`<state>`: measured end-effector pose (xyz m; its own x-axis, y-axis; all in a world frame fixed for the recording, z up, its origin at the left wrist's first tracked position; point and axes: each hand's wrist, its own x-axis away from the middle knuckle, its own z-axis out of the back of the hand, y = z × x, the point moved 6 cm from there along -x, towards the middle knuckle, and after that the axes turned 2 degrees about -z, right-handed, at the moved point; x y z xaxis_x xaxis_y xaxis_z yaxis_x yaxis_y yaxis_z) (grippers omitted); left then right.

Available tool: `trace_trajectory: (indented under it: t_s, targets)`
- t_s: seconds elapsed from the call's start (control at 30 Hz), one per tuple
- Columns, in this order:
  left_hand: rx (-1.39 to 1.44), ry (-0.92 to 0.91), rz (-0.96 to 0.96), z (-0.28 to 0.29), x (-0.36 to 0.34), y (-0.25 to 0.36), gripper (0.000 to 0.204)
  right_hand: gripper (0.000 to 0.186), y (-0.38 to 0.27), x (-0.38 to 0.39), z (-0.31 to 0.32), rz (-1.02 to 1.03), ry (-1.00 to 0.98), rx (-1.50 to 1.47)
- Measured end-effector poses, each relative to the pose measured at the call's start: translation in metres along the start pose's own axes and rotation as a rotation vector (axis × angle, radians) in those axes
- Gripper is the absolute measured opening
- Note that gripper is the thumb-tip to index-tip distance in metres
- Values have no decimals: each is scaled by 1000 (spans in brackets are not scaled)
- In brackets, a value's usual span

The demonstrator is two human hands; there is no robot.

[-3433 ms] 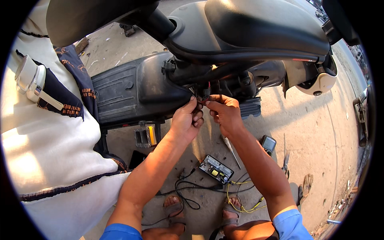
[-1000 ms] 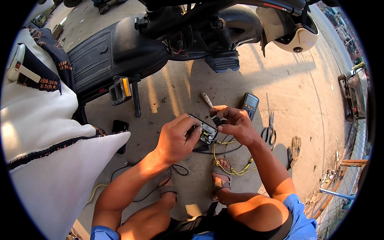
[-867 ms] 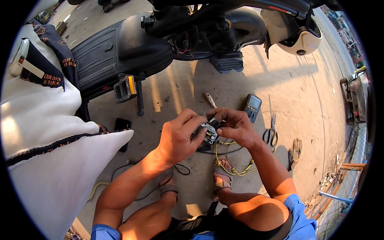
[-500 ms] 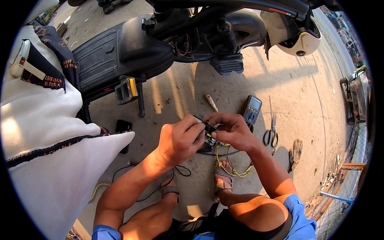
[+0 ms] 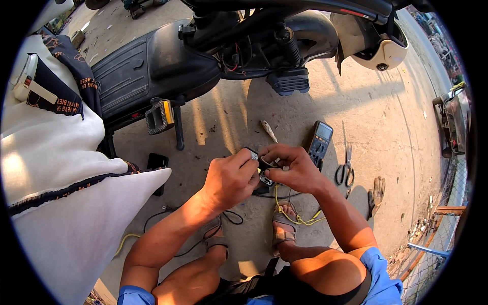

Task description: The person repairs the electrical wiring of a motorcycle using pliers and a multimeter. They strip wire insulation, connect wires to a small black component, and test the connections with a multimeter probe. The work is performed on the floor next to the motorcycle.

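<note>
My left hand is closed, its thumb and fingers pinching a small grey part with a dark edge. Close against it, my right hand curls its fingers and thumb around a small black rounded piece that looks like a roll of tape. Most of both items is covered by my fingers. Below the hands are a silver metal piece and a yellow wire that hangs toward my right foot. A multimeter with a grey screen lies just beyond my right hand.
A black two-wheeler with a pedal stands across the far side. Scissors and a glove lie at right, a pale-handled tool ahead, a black phone-like object at left. White cloth fills the left.
My right hand has turned slightly, and its fingers sit more rounded about the black piece. More of the grey part shows above my left hand, which has barely moved.
</note>
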<state>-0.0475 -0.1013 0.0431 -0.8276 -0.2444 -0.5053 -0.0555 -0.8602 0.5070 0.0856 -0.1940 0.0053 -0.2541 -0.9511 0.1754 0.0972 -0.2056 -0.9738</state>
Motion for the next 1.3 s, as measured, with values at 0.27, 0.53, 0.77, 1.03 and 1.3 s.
trace_trajectory:
  t_s: [0.27,0.53,0.77,1.03,1.3]
  targets:
    - [447,73,393,-4,5,-22,8,20,15,1,-4,-37,-41,-110]
    - [807,-57,788,-22,31,-50,9,15,11,0,-6,-119,-64,-217]
    - [957,-4,725,-23,25,-38,19,17,15,-2,-7,-154,-26,-178]
    - [602,-25,628,-22,31,-41,11,27,6,-2,-27,-95,-58,-171]
    - [577,-46,757,-29,37,-48,11,30,13,-5,-36,-58,1,-69]
